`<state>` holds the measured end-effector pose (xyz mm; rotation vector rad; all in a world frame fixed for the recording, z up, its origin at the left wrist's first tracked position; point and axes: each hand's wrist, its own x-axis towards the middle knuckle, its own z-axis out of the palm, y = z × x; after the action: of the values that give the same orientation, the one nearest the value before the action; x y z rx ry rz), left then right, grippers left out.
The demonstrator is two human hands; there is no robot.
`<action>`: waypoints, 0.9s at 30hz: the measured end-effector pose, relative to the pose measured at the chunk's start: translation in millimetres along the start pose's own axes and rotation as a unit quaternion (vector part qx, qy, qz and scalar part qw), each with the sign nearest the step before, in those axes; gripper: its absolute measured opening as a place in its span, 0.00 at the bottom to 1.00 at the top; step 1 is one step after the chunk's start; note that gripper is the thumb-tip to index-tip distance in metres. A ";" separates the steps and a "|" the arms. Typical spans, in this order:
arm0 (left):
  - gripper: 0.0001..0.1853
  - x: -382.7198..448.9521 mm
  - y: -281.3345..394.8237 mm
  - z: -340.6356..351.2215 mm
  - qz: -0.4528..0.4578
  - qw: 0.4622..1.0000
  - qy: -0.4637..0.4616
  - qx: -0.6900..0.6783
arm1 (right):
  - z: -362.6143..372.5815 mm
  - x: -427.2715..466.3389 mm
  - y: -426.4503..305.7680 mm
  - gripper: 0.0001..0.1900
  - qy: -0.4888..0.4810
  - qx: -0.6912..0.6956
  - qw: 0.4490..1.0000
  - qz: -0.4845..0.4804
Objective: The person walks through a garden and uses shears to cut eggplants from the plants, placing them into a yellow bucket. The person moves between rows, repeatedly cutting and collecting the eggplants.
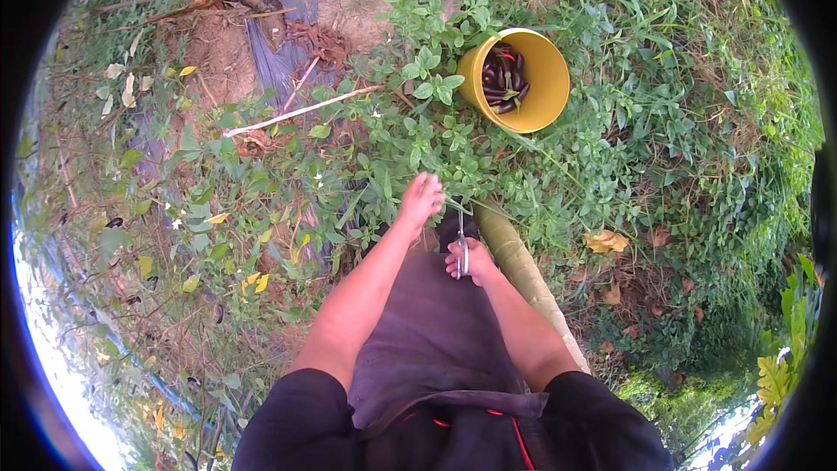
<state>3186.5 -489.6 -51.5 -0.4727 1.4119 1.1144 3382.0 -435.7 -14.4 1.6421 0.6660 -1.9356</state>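
Observation:
My right hand [472, 261] grips metal scissors [462, 248] in front of my dark clothing, blades pointing up and away from me. A little farther forward on the left, my left hand [422, 199] is raised over low green plants [418, 150], its fingers partly bent. Whether anything thin is between those fingers is too blurred to tell. Beyond both hands a yellow bucket [545, 95] stands among the leaves, its mouth tilted toward me. Inside it lie several dark purple, elongated fruits [503, 82] with green stems, and something red shows among them.
A pale stick [304, 110] lies across the plants ahead on the left, near torn dark plastic sheeting [274, 65] on bare soil. Beside my right arm runs a long olive, ridged roll [513, 245]. Dark fruits [114, 222] hang at far left. Dense grass [673, 98] grows on the right.

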 end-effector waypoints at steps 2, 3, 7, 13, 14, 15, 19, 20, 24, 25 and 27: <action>0.32 -44.2 -50.4 -57.7 -0.002 0.992 0.077 0.102 | -9.2 0.2 -2.9 0.19 -0.025 0.058 0.998 -0.019; 0.31 -70.5 -87.3 -94.5 0.038 0.976 0.092 0.196 | -13.2 -5.6 -7.2 0.21 -0.014 0.062 0.997 -0.035; 0.37 -198.0 -96.7 -141.8 0.037 0.879 0.063 0.471 | -28.5 0.8 0.9 0.28 0.032 0.034 0.995 -0.085; 0.51 -259.8 -108.4 -113.1 -0.112 0.853 0.036 0.509 | -31.0 -26.7 -0.9 0.30 0.049 -0.139 0.986 -0.084; 0.52 -257.9 -99.2 -109.0 -0.146 0.856 0.036 0.494 | -31.9 -32.9 -0.2 0.30 0.042 -0.176 0.980 -0.082; 0.52 -257.0 -90.2 -107.0 -0.180 0.859 0.032 0.478 | -32.3 -39.3 -2.7 0.30 0.038 -0.213 0.973 -0.079; 0.51 -255.0 -98.7 -113.9 -0.204 0.878 0.012 0.433 | -16.4 -84.6 -8.9 0.28 0.050 -0.367 0.928 -0.043; 0.50 -254.4 -99.8 -120.2 -0.195 0.885 0.012 0.423 | -12.7 -89.8 -12.7 0.26 0.056 -0.403 0.913 -0.039; 0.50 -245.2 -128.2 -147.7 -0.138 0.920 0.006 0.366 | 19.7 -129.8 -39.1 0.24 0.038 -0.515 0.856 -0.034; 0.51 -240.4 -132.2 -156.2 -0.112 0.929 -0.012 0.354 | 32.0 -143.9 -46.6 0.24 0.039 -0.530 0.846 -0.031; 0.51 -234.4 -137.8 -176.1 -0.066 0.944 -0.042 0.320 | 61.3 -170.2 -62.0 0.23 0.036 -0.548 0.835 -0.040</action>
<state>3253.5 -774.7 86.9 -0.0473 1.5449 0.5107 3319.1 -418.2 165.3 0.9173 1.5162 -1.0833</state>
